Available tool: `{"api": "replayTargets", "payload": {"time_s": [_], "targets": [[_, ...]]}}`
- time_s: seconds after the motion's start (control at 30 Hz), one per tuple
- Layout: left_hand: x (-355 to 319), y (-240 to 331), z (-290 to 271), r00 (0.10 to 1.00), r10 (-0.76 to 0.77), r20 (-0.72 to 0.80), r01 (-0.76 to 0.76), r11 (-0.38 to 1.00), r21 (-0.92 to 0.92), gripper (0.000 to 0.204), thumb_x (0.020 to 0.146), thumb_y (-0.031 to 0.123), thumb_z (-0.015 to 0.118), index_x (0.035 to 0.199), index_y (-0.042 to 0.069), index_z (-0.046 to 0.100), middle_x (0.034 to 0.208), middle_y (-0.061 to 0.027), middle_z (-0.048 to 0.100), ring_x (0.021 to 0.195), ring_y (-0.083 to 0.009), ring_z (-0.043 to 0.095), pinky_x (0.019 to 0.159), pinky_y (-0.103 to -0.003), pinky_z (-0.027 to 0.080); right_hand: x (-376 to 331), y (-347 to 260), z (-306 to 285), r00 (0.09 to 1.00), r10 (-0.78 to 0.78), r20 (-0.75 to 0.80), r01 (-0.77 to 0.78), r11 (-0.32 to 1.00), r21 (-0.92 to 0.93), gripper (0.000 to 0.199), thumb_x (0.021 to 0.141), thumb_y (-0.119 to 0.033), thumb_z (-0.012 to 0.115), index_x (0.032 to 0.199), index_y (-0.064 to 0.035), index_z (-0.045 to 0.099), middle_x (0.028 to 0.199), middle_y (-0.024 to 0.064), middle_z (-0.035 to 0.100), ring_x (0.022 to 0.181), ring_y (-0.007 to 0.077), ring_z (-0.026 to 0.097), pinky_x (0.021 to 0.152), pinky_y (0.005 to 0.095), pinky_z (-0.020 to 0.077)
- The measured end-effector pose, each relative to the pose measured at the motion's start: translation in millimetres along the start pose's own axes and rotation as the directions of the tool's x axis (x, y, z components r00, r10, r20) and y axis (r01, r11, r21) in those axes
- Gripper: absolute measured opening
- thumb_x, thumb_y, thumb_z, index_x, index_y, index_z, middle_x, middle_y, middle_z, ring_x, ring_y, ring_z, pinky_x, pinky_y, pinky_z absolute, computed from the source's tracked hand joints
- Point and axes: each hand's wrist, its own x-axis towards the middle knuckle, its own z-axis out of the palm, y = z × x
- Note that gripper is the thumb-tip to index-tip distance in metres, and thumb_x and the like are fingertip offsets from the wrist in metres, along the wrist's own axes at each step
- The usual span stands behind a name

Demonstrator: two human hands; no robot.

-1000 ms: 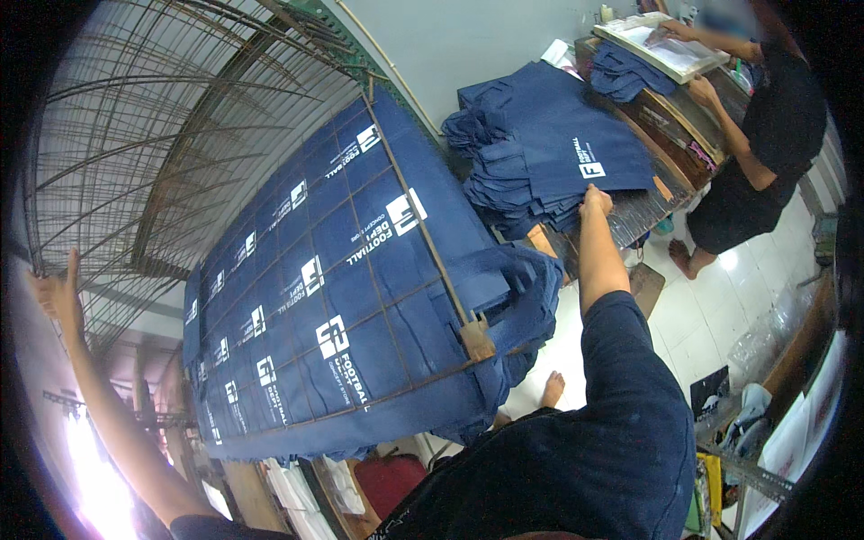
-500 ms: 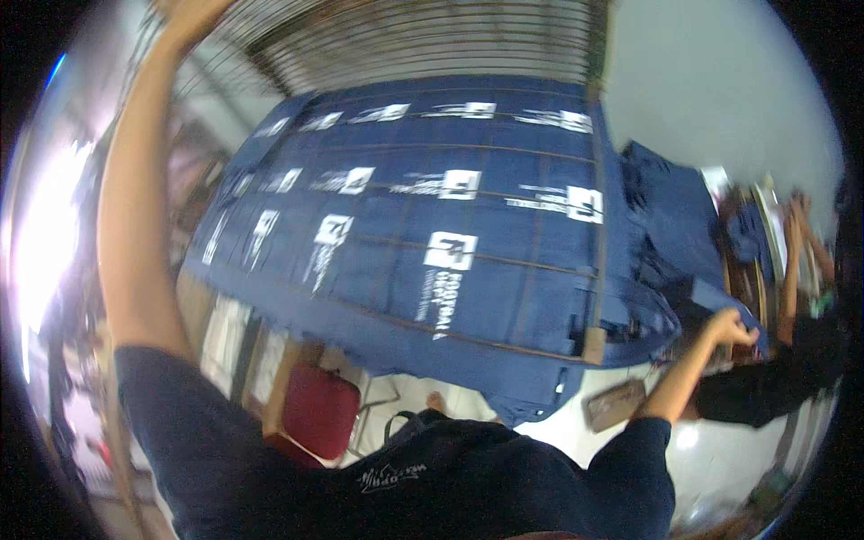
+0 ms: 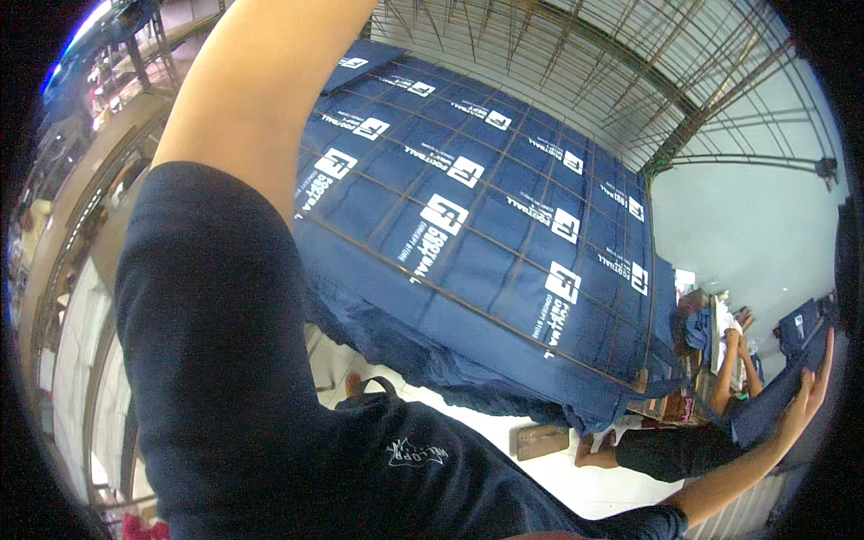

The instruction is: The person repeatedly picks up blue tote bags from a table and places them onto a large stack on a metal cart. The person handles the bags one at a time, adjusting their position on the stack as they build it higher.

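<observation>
My left arm [image 3: 261, 81] reaches up across the upper left, its hand cut off beyond the top edge. At the far right, my right hand [image 3: 814, 387] grips a navy cloth piece [image 3: 765, 396] by its edge, with the fingers partly dark against the rim. In front of me spreads a wide layer of navy fabric pieces [image 3: 504, 270] bearing white prints, under a thin metal wire grid [image 3: 486, 315]. Loose navy fabric [image 3: 432, 369] hangs in folds along its near edge.
A hinged-looking wire rack [image 3: 576, 54] rises behind the fabric. At the right, another person's forearms [image 3: 733, 369] work at a cluttered table, with dark-clad legs [image 3: 675, 454] below. A brown block-like object [image 3: 540, 441] stands on the pale tiled floor [image 3: 594, 477]. Shelving [image 3: 81, 342] lines the left.
My view has turned, so the fabric and grid sit tilted. My right hand has moved outward to the right with the navy cloth. My left arm looms nearer across the upper left.
</observation>
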Motion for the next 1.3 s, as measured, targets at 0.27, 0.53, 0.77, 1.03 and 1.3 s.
{"api": "replayTargets", "payload": {"time_s": [0.27,0.53,0.77,1.03,1.3], "targets": [[-45,-80,44,0.979,-0.149,0.143,0.142,0.988,0.053,0.131,0.061,0.055,0.081,0.15,0.034,-0.013,0.158,-0.0116,-0.014,0.145,-0.0389,0.0,0.112,-0.065,0.006,84,-233,130,0.887,-0.03,0.461,-0.004,0.997,0.073,0.073,0.074,-0.019,0.057,0.141,0.0049,0.039,0.143,0.0144,0.043,0.116,0.0152,0.049,0.096,0.0279,0.0374],[-89,-168,71,0.883,-0.29,0.368,0.275,0.957,0.095,0.138,0.059,0.051,0.084,0.149,0.032,-0.019,0.158,-0.008,-0.02,0.146,-0.0368,-0.003,0.111,-0.066,0.01,119,-419,298,0.682,-0.353,0.641,-0.338,0.625,0.704,0.076,0.064,-0.002,0.053,0.138,0.013,0.036,0.141,0.0228,0.042,0.124,0.0263,0.051,0.105,0.0332,0.0399],[-89,-181,84,0.93,-0.193,0.312,0.242,0.962,-0.129,0.138,0.06,0.041,0.086,0.148,0.034,-0.02,0.156,-0.0107,-0.023,0.146,-0.0379,-0.003,0.111,-0.065,0.013,153,-394,435,0.853,-0.3,0.428,-0.217,0.542,0.812,0.073,0.063,-0.004,0.054,0.134,0.0067,0.047,0.145,0.0161,0.043,0.142,0.0217,0.028,0.119,0.0337,0.0118],[-90,-186,91,0.945,-0.158,0.288,0.213,0.961,-0.174,0.14,0.059,0.033,0.088,0.149,0.032,-0.019,0.156,-0.0126,-0.024,0.144,-0.0431,0.002,0.11,-0.064,0.018,118,-297,694,0.755,0.216,0.619,-0.655,0.216,0.724,0.07,0.074,0.007,0.049,0.142,0.0017,0.038,0.146,0.0186,0.038,0.128,0.0195,0.042,0.102,0.0265,0.0344],[-94,-189,93,0.959,-0.129,0.251,0.185,0.96,-0.212,0.135,0.061,0.031,0.086,0.15,0.031,-0.016,0.156,-0.0138,-0.022,0.145,-0.0414,0.0,0.112,-0.062,0.016,121,-265,770,0.556,0.435,0.708,-0.831,0.29,0.474,0.079,0.067,0.004,0.057,0.143,0.001,0.036,0.132,0.0212,0.049,0.123,0.0299,0.044,0.102,0.0412,0.0329]]}}
